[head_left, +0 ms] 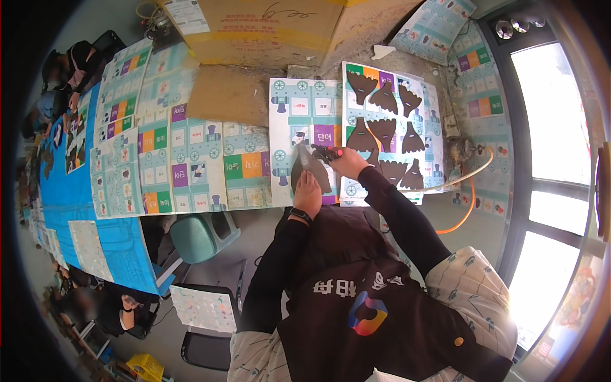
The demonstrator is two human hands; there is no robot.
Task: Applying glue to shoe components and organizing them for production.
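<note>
My left hand [308,194] is closed on the lower part of a dark brown, flared cut-out piece [299,170], its fingers lying over the surface. The narrow top of this piece looks pale grey and points away from me. In my right hand [347,164] is a black hand tool [326,153] with a small orange-red end, which looks like a spray gun. Its tip is close to the piece's narrow top; whether they touch cannot be seen. Several similar brown pieces [382,132] with scalloped edges lie in rows on a printed sheet [351,191] to the right.
Printed sheets [191,153] cover the table, with brown cardboard [229,95] beyond. A large carton [254,32] stands at the back. A cream hose [471,177] and an orange hose [468,216] hang at right. A green stool [194,237] and other people are at left.
</note>
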